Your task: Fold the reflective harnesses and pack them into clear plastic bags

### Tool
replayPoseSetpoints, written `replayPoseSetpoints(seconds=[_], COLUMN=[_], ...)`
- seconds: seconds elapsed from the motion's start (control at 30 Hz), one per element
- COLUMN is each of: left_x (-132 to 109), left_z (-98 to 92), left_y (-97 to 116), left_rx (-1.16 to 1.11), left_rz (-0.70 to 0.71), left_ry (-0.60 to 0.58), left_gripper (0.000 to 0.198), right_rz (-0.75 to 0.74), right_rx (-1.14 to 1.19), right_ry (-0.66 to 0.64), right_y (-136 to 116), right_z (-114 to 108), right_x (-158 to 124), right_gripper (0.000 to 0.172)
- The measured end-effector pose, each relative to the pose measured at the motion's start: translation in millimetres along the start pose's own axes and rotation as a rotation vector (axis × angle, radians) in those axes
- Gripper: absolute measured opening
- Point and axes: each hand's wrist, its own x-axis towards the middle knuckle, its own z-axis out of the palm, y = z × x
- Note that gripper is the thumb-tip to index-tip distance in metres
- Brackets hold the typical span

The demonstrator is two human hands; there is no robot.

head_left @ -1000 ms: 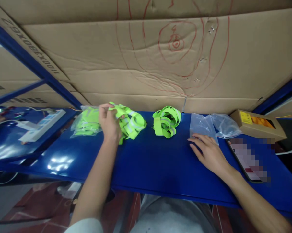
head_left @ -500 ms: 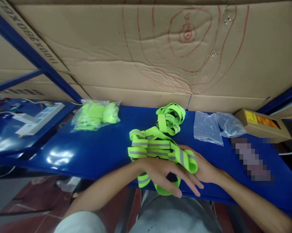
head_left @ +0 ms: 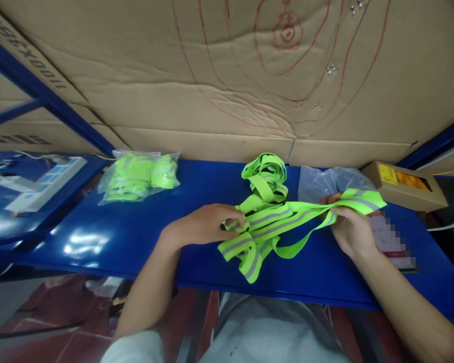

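Neon-yellow reflective straps [head_left: 283, 222] with grey stripes stretch across the blue table between my hands. My right hand [head_left: 349, 227] pinches them near their right end, which sticks out past my fingers. At the left, the curled fingers of my left hand [head_left: 207, 224] close on the looped part of the same straps. Several loops hang down toward the table's front edge below my left fingers. Just behind the straps lies a coiled bundle of the same webbing [head_left: 266, 176], and whether it joins them I cannot tell.
A clear bag of neon straps [head_left: 138, 176] lies at the back left. Clear plastic bags [head_left: 313, 181] and a cardboard box [head_left: 404, 186] are at the back right, near a partly blurred flat object [head_left: 391, 242]. A white power strip [head_left: 47, 184] is far left. Cardboard [head_left: 174, 111] walls the back.
My right hand has moved right and up, drawing the straps out sideways. My left hand has moved left and back, from lying over the straps to gripping their loops.
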Motion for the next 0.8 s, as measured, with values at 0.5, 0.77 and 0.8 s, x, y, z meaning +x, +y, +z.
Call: replayPoseSetpoints(seconds=[0.5, 0.77, 0.8], left_x=[-27.2, -109.4, -105.1], left_z=[62.2, 77.4, 78.4], left_y=[52.3, 56.0, 61.8], left_rx=[0.377, 0.455, 0.472], left_rz=[0.089, -0.201, -0.181], left_ry=[0.15, 0.311, 0.394], left_gripper=[0.032, 0.04, 0.036], right_rz=[-0.076, -0.054, -0.073], right_rx=[0.027, -0.046, -0.079], right_ry=[0.067, 0.066, 0.071], right_y=[-13.1, -9.1, -7.0], right_z=[-7.3, 2.1, 4.2], right_x=[12.7, 4.8, 3.5], right_gripper=[0.02, 0.024, 0.025])
